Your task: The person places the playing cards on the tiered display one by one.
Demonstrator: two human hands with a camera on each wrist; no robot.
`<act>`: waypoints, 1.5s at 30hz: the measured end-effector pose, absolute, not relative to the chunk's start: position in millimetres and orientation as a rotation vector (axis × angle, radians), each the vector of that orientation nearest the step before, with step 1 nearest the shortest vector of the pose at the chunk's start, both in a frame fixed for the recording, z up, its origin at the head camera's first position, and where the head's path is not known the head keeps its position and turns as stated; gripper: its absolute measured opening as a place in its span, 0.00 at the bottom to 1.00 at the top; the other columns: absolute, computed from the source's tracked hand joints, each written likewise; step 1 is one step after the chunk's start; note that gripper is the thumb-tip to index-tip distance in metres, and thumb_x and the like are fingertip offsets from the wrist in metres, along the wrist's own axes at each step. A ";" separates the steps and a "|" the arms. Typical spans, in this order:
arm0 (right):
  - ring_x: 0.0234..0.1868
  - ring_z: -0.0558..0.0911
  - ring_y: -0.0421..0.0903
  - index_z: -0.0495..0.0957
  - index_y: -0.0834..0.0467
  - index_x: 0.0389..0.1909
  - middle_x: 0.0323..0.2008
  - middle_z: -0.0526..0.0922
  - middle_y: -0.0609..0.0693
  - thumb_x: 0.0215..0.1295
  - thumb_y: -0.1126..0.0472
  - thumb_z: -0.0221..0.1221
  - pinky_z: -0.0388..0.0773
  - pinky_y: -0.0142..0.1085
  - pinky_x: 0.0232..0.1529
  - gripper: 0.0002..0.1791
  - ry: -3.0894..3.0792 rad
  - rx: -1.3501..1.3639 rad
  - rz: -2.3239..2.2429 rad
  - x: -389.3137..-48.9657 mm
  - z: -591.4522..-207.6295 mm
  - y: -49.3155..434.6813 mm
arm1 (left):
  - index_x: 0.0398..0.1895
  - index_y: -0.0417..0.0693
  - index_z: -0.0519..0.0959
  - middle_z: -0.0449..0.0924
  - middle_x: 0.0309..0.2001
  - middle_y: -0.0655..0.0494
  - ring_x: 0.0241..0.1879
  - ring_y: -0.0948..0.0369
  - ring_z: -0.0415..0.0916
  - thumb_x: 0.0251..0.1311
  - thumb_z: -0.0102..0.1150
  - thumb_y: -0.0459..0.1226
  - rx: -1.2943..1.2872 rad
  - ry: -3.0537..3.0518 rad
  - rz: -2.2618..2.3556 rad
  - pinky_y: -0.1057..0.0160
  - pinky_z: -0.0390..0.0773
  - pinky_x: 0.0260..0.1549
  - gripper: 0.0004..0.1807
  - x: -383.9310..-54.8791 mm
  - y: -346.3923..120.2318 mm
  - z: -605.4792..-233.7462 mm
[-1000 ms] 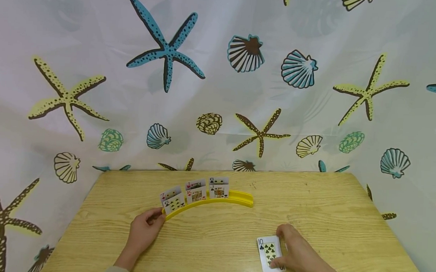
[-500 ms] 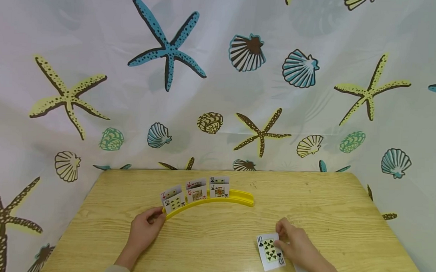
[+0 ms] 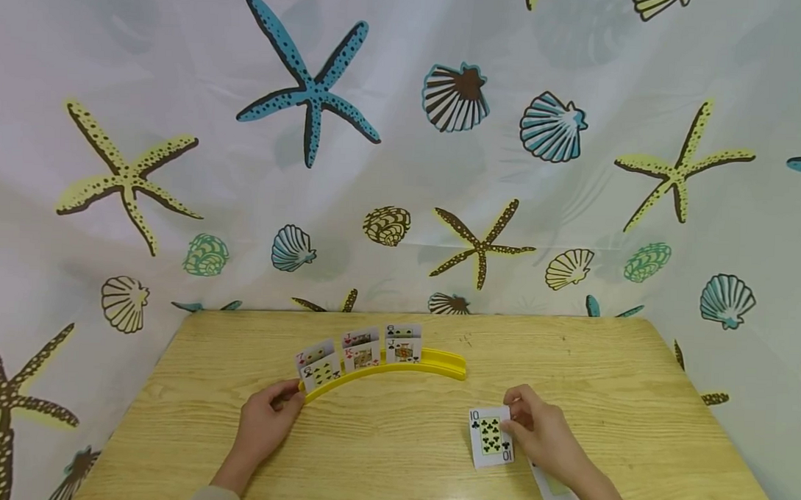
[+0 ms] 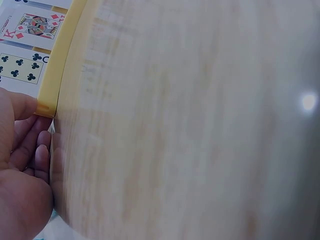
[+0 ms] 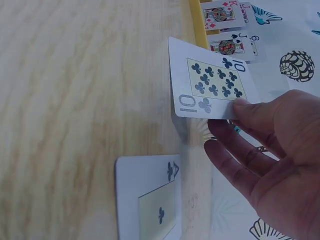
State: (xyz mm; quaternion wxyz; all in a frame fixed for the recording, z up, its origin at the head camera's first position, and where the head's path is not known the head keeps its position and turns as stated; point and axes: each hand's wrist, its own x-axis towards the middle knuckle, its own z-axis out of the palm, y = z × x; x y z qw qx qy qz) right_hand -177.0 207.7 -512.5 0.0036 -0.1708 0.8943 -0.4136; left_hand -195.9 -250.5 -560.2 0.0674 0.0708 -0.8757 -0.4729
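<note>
My right hand point(image 3: 548, 436) pinches a ten of clubs point(image 3: 490, 435) by its right edge, between thumb and fingertips. In the right wrist view that ten is tilted and raised over the wooden table, face showing. My left hand point(image 3: 266, 416) grips the left end of a curved yellow card holder point(image 3: 444, 362), seen close in the left wrist view. Pairs of playing cards stand in the holder: a club card point(image 3: 319, 374) before a seven, a king of diamonds point(image 3: 361, 357) before a jack, and a jack of spades point(image 3: 403, 351) before a six.
An ace of clubs point(image 5: 150, 200) lies face up on the table point(image 3: 380, 455), partly covered by my right forearm in the head view. The holder's right end carries no card. Behind the table hangs a white curtain point(image 3: 403, 162) printed with starfish and shells.
My right hand has lifted the ten of clubs off the table and moved it slightly forward, uncovering more of the ace. My left hand has stayed on the holder's end.
</note>
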 end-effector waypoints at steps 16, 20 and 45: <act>0.37 0.83 0.38 0.82 0.57 0.49 0.36 0.86 0.47 0.74 0.66 0.63 0.83 0.31 0.39 0.06 2.873 -0.562 -1.337 -199.4 -501.6 195.6 | 0.60 0.39 0.85 0.89 0.50 0.44 0.42 0.66 0.80 0.73 0.63 0.37 0.209 -2.644 -1.403 0.73 0.78 0.41 0.17 -194.9 -250.6 -558.0; 0.38 0.83 0.40 0.82 0.58 0.49 0.37 0.86 0.48 0.74 0.67 0.63 0.83 0.31 0.40 0.07 2.899 -0.526 -1.373 -207.2 -499.8 191.4 | 0.60 0.38 0.84 0.89 0.51 0.43 0.42 0.66 0.80 0.73 0.63 0.37 0.210 -2.645 -1.406 0.73 0.78 0.40 0.18 -195.3 -250.7 -557.2; 0.44 0.88 0.53 0.81 0.61 0.45 0.42 0.88 0.57 0.73 0.70 0.63 0.88 0.38 0.40 0.04 2.988 -0.547 -1.568 -245.8 -487.9 158.9 | 0.60 0.39 0.85 0.89 0.50 0.44 0.43 0.65 0.80 0.73 0.63 0.37 0.222 -2.646 -1.395 0.73 0.78 0.41 0.17 -195.6 -250.2 -559.4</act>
